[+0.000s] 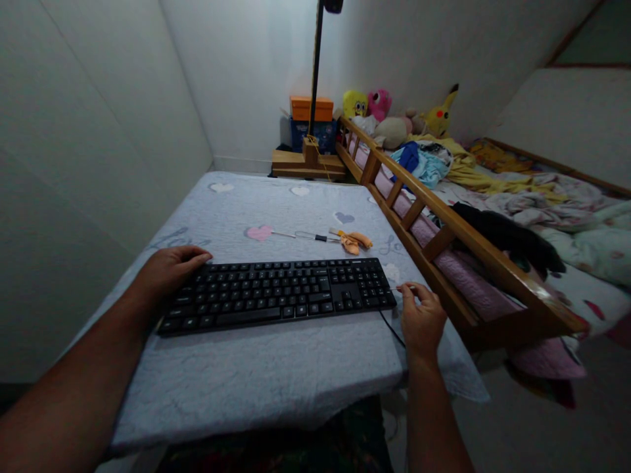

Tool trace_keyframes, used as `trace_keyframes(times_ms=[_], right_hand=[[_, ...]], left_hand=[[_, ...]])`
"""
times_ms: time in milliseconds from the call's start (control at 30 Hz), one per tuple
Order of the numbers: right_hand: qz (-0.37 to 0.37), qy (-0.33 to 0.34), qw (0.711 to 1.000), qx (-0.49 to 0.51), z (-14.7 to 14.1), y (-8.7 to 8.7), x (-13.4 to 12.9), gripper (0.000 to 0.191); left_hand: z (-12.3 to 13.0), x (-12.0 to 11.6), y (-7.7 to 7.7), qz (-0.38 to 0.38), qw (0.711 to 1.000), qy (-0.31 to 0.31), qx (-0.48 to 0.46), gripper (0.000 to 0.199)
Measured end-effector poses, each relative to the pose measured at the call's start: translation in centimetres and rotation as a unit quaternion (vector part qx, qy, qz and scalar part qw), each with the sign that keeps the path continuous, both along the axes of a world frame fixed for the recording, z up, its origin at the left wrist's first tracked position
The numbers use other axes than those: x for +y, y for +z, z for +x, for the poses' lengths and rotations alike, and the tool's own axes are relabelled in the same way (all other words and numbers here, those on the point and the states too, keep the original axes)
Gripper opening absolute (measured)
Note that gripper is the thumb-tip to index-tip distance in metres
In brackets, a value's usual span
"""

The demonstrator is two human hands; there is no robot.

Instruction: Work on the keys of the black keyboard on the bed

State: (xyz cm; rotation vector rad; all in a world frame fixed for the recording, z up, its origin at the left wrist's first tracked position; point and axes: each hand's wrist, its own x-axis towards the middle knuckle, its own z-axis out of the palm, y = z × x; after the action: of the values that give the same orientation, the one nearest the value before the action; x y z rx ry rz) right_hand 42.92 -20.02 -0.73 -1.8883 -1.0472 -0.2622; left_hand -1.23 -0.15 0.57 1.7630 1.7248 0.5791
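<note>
A black keyboard (279,292) lies across a table covered with a pale blue cloth (256,374) printed with hearts. My left hand (167,269) rests on the keyboard's left end, fingers curled over its top corner. Just off the keyboard's right end, my right hand (421,318) pinches a thin, small pale stick-like thing (397,288) whose tip points at the keyboard's right edge. The keyboard's black cable (392,330) runs down past my right wrist.
Behind the keyboard lie a thin metal tool with a black handle (303,235) and small orange items (353,241). A wooden bed rail (444,220) runs along the table's right side, with bedding and plush toys (394,115) beyond. A black pole on a wooden base (309,161) stands at the back.
</note>
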Motion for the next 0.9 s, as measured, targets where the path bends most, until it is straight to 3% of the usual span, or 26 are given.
trace_keyframes(times_ms=[900], right_hand=[[0.001,0.002,1.0,-0.018,-0.2,0.0,0.39,0.027]], left_hand=[[-0.2,0.27,-0.42,0.004,1.0,0.004,0.002,0.048]])
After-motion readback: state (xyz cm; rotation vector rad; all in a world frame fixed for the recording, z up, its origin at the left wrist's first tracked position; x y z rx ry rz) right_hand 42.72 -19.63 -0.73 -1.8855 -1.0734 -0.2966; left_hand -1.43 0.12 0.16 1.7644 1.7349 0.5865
